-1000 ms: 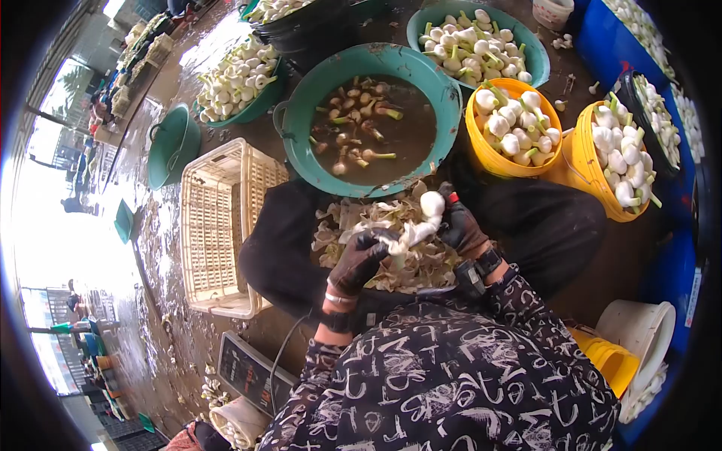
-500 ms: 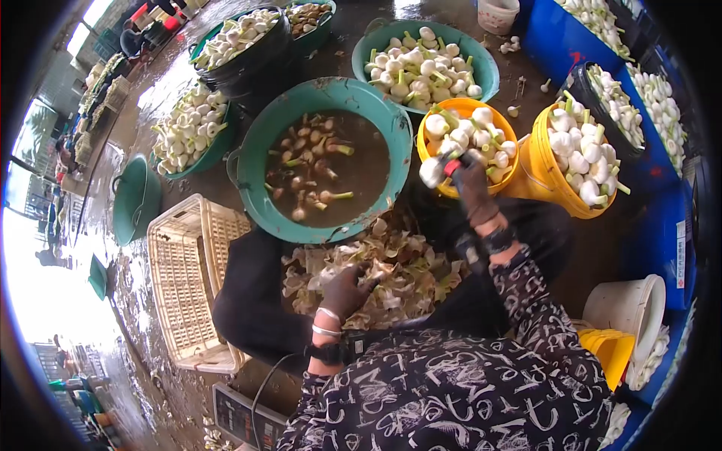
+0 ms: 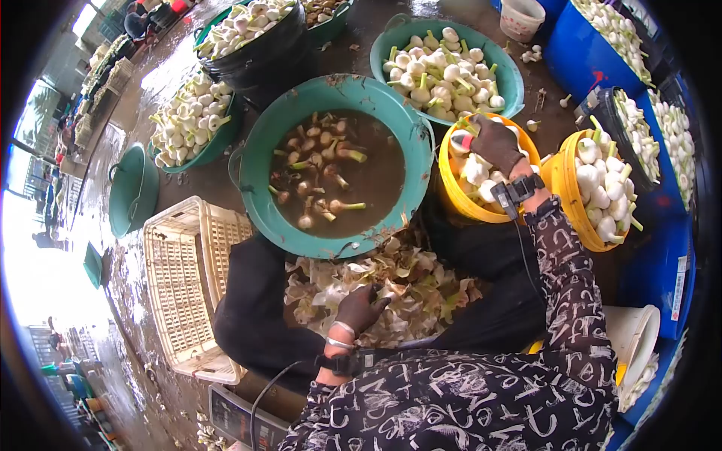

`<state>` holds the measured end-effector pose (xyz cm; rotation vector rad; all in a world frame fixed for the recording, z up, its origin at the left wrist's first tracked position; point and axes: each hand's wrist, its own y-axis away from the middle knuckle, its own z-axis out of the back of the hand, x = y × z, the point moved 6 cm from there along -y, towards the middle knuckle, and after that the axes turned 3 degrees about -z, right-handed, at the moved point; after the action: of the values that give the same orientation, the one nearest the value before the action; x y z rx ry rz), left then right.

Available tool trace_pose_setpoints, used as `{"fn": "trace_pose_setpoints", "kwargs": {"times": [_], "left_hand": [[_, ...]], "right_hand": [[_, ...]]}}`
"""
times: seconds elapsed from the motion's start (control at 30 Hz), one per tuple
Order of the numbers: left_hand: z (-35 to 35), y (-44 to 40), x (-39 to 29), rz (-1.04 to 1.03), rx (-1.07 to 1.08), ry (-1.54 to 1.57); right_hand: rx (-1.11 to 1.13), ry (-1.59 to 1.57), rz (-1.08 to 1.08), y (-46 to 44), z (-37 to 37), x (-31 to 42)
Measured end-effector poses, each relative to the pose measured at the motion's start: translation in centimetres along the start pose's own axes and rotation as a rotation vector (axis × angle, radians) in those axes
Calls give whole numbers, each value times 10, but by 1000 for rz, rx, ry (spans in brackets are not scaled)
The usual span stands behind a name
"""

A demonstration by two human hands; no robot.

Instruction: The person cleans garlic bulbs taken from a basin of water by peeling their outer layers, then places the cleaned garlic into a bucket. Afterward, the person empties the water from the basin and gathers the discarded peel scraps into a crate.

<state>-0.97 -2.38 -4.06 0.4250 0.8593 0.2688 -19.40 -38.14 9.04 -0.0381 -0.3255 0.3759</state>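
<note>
My right hand, in a dark glove, reaches into the top of a yellow bucket of white garlic bulbs. Its fingers are closed around a small tool of which only a red end shows; the rest is hidden. My left hand, also gloved, hovers over or rests on a pile of loose garlic skins between my legs. Its thumb and fingers are apart, with nothing visible in them. In front stands a green tub of brown water, where several unpeeled garlic bulbs float.
Another yellow bucket of bulbs stands to the right. Behind is a green basin full of white garlic. A cream plastic crate lies left of my leg. Blue bins line the right side.
My right hand has moved farther into the yellow bucket, and the bulb it carried is no longer seen in it. My left hand stays over the skins, fingers spread. The view has shifted slightly.
</note>
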Motion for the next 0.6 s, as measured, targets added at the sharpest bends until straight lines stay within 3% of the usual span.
{"fn": "trace_pose_setpoints", "kwargs": {"times": [0.03,0.1,0.2,0.3,0.33,0.4,0.43,0.47,0.5,0.53,0.6], "left_hand": [[0,-1,1,12,3,1],[1,-3,0,1,-7,-22],[15,-2,-5,-14,-111,124],[33,-19,11,-6,-238,185],[55,-30,6,-19,-234,145],[81,-67,31,69,-275,10],[99,-86,39,-4,-484,-186],[112,-114,50,177,-346,-189],[122,-136,54,126,-352,-248],[129,-156,57,72,-357,-307],[129,-196,64,63,-249,-424]], "right_hand": [[177,196,58,4,-10,12],[-9,284,316,-14,-60,-19],[55,129,108,-29,-37,-15],[30,100,291,-56,0,-21],[-271,161,223,-62,23,-24],[-263,179,21,-72,76,1],[-513,151,73,-71,90,5],[-497,69,76,-63,98,22],[-480,-12,79,-47,104,37],[-454,179,146,-31,89,38],[-165,53,220,-5,39,35]]}}
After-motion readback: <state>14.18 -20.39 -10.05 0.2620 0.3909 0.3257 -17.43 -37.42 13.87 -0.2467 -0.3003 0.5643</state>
